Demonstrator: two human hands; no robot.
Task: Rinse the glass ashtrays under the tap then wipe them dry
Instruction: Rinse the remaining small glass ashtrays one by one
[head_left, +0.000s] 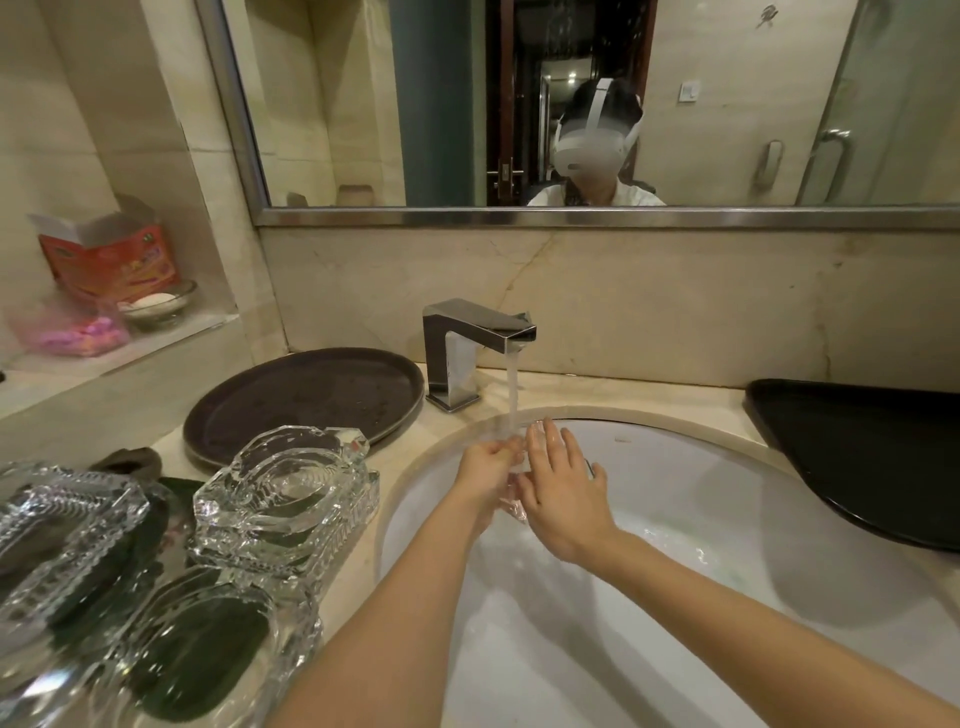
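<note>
Both hands meet over the white sink (675, 597) beneath the stream of water (513, 395) from the chrome tap (462, 348). The left hand (485, 475) is loosely curled, and whether it grips anything cannot be told; the right hand (563, 493) lies flat, fingers straight, against it. The glass ashtrays (285, 499) sit stacked on the counter left of the hands, with a round dark tray (306, 400) beyond them.
</note>
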